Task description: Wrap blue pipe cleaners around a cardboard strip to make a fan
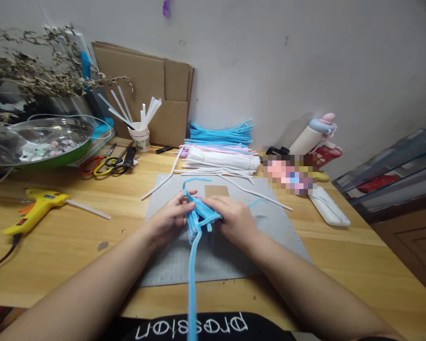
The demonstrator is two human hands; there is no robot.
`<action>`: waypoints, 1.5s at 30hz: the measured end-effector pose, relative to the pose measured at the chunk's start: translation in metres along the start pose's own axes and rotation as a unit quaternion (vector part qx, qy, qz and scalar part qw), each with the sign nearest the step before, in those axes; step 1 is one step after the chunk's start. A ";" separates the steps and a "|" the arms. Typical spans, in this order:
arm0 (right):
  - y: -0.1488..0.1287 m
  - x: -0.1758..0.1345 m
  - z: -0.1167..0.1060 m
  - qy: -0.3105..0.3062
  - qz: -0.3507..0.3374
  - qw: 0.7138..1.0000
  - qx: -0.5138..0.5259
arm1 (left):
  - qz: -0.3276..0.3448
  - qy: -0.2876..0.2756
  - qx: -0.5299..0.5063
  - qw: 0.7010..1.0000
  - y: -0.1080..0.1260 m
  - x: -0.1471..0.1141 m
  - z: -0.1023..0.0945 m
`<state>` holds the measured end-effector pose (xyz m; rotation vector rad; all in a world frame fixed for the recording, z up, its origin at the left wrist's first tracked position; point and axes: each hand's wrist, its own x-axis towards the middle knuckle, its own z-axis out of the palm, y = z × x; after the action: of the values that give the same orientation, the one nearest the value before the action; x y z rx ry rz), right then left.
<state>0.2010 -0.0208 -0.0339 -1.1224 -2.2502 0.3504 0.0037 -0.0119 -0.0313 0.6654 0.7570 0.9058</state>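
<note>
Between my two hands is a woven piece of blue pipe cleaners (202, 213), held above the grey cutting mat (270, 246). My left hand (172, 213) closes on its left side, thumb and fingers pinching the blue strands. On the other side my right hand (236, 218) grips the piece, its thumb lying along the top and its other fingers mostly hidden. One long blue strand hangs toward my body, and a shorter end curls up past my left fingers. A small brown cardboard piece (216, 190) lies on the mat just beyond my hands.
Bundles of blue pipe cleaners (220, 134) and white pipe cleaners (222, 158) lie behind the mat. A yellow glue gun (39, 208), scissors (108, 166), a paper cup (140, 137) and a bowl (57, 156) are leftward. At right stand a bottle (310, 137) and a white case (328, 208).
</note>
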 end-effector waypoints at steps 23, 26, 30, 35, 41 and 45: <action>0.039 0.023 -0.006 -0.128 0.153 0.939 0.279 | 0.206 -0.030 0.440 0.874 -0.001 -0.005 -0.003; 0.030 0.014 -0.015 -0.157 0.102 0.929 0.319 | 0.237 -0.137 0.530 0.802 0.002 -0.014 0.007; 0.026 0.004 -0.046 -0.205 0.052 0.922 0.325 | 0.250 -0.205 0.577 0.750 0.001 -0.014 0.008; 0.016 -0.012 -0.078 -0.301 -0.046 0.919 0.249 | 0.252 -0.207 0.558 0.763 0.005 -0.004 0.001; 0.020 -0.023 -0.054 -0.244 -0.107 0.964 0.027 | 0.221 -0.218 0.555 0.772 0.021 -0.004 0.001; 0.031 -0.024 -0.041 -0.230 -0.114 0.967 0.007 | 0.185 -0.227 0.655 0.697 0.042 -0.008 -0.013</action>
<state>0.2574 -0.0221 -0.0254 -0.8204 -2.7429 0.5766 -0.0279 0.0030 -0.0038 2.2986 0.7389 0.3565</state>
